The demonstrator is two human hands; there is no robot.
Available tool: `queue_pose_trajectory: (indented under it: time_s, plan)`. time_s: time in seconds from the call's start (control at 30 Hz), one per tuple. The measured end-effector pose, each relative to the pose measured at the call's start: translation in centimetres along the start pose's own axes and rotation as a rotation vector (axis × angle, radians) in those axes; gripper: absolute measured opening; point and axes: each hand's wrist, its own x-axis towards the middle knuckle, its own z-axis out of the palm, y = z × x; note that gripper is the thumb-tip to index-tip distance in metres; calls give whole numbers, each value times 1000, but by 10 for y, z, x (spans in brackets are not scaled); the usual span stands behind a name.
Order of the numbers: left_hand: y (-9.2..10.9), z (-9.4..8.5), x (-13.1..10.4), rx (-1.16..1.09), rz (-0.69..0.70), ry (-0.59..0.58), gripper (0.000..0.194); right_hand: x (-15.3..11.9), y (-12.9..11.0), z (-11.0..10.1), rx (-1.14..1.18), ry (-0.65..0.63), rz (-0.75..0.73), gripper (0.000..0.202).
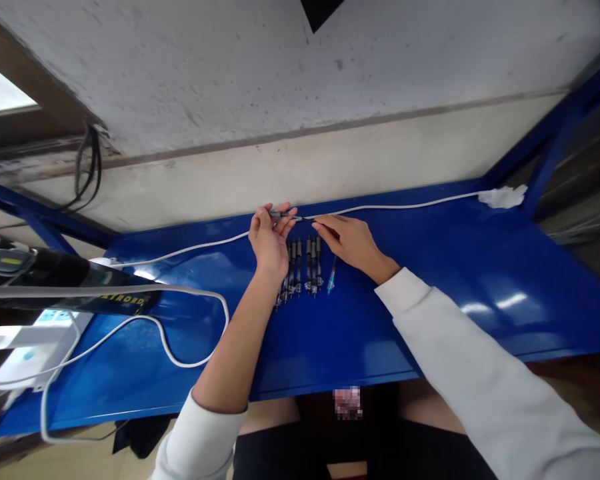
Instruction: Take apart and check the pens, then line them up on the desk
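My left hand [269, 240] and my right hand [351, 241] are raised over a blue metal table [430, 293] and together hold one thin dark pen [294, 217] lying crosswise, the left fingers pinching its left end and the right fingertips its right end. Just below the hands, several dark pens [303, 267] lie side by side on the table. A single blue pen [333, 275] lies to their right, close under my right wrist. Both sleeves are white.
A white cable [190, 250] runs along the table's back edge to a crumpled white cloth [503, 197] at the far right. At the left lie a looping white cord [180, 347], a black device [70, 283] and a white power strip [25, 350]. A wall stands behind.
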Motion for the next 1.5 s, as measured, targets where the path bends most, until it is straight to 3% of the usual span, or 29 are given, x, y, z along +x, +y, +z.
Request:
queue_pose_trajectory:
  time_s: [0.27, 0.67, 0.9, 1.0, 1.13, 1.23, 1.33, 1.5]
  plan:
    - [-3, -1, 1, 44, 50, -51, 25, 0, 0, 0, -4, -23, 24, 39]
    - [-6, -5, 3, 147, 144, -157, 43, 1, 3, 2, -17, -23, 45, 41]
    - [-13, -2, -2, 173, 132, -283, 59, 1, 1, 1, -11, -25, 44, 39]
    - [-16, -2, -2, 149, 67, -341, 53, 1, 1, 0, -13, -22, 44, 39]
    - [-19, -2, -4, 215, 32, -401, 31, 0, 0, 0, -42, -8, 53, 36]
    - [-21, -1, -6, 266, 33, -404, 22, 0, 1, 2, -47, -5, 66, 34]
    - [-19, 1, -8, 263, 59, -388, 26, 0, 2, 4, -45, 5, 78, 34]
    - [-6, -2, 1, 178, 157, -240, 27, 1, 4, 5, -25, 57, 79, 40]
